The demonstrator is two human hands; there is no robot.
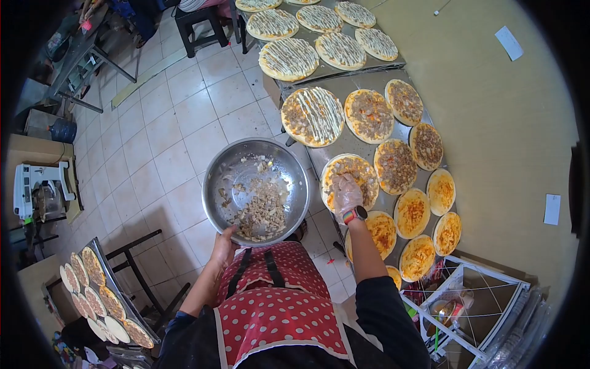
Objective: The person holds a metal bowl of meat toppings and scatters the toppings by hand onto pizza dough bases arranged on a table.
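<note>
My left hand (225,246) is closed on the near-left rim of a wide steel bowl (212,209). Inside lies a chunky, pale brown meat-like filling (261,212), mostly toward the near side. My right hand (348,194), in a clear plastic glove and with a watch at the wrist, rests on a partly topped pizza (364,175). Its fingers look spread over the topping; their tips are partly hidden. Pizzas with brown topping (394,166) lie beyond it, and one pizza (312,117) carries white sauce stripes. Nearer me are pizzas with only an orange-red layer (412,213).
Sauce-striped pizzas (289,59) fill the far tray. A wall (491,123) borders the right side. A white rack (455,307) stands at lower right. More pizzas (95,301) lie on a tray at lower left. A black stool (200,27) and a seated person are at the top.
</note>
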